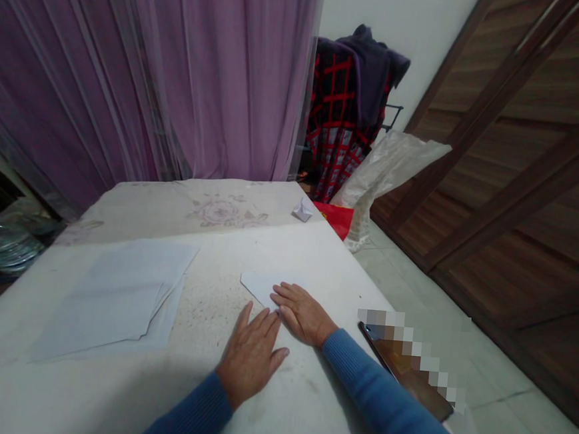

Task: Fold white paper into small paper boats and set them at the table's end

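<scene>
A folded sheet of white paper (260, 284) lies flat on the white table, its far-left corner showing beyond my fingers. My right hand (302, 314) rests on the paper with its fingers stretched out toward the left. Just in front of it, my left hand (251, 356) lies with its fingers spread and their tips at the paper's near edge. The fingertips of both hands almost meet there. Part of the paper is hidden under my right hand.
A stack of white paper sheets (107, 296) lies on the table (195, 397) at left. A small folded paper piece (302, 210) sits near the far right corner. A dark phone-like device (407, 373) lies along the right edge. Beyond stand a plastic bag (393, 172) and wooden wardrobe (514, 161).
</scene>
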`<state>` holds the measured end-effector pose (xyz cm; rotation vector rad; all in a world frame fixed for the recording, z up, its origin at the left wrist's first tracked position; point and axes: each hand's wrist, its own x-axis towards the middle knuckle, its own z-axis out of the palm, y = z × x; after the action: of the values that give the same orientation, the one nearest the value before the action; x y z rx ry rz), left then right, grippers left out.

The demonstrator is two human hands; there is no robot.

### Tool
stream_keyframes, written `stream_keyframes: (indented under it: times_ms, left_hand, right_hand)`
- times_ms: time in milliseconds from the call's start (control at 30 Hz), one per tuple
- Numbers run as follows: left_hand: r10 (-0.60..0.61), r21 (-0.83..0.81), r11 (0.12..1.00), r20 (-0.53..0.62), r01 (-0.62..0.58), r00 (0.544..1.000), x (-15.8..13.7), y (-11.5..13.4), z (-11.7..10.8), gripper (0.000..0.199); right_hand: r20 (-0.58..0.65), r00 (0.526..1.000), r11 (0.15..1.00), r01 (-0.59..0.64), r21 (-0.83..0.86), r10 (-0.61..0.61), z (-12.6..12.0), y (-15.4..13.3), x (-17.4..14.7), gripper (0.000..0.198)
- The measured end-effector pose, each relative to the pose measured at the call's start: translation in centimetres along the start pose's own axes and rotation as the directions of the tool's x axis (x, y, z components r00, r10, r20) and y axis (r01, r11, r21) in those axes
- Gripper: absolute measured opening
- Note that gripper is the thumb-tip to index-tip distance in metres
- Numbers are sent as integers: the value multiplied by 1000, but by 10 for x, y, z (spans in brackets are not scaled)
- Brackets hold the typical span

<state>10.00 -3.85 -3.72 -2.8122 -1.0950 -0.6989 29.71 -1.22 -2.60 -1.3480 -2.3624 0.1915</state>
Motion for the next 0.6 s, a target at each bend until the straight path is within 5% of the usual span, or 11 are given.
stream_keyframes:
  times_ms: [600]
  left_hand:
    - [62,35,997,26,-63,998,-1,-9,1,48]
  right_hand:
    - [83,996,993,-22,-114,32,-3,-7,-5,49]
